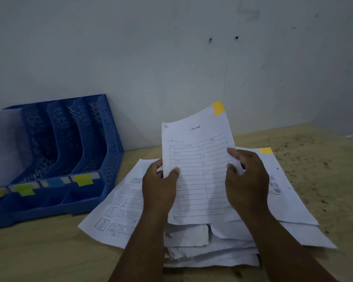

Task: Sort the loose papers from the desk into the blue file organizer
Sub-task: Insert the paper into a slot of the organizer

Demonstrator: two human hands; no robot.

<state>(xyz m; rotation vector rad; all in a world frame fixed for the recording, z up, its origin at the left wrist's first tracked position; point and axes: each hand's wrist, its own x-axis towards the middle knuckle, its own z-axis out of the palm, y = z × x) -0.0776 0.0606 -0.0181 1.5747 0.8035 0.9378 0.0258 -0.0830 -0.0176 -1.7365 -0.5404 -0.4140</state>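
Hands both grip one sheet (198, 159): my left hand (159, 186) pinches its left edge, my right hand (246, 180) its right edge. I hold it above the paper pile (283, 200), long axis upright, yellow-tabbed top leaning toward the wall. Blue organizer (55, 155) stands left.

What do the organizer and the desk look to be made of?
Organizer: likely moulded plastic, matte blue; its walls are perforated in a regular lattice. Desk: looks like wood or wood-look laminate, pale tan with dark specks and a dull finish; which of the two cannot be told.
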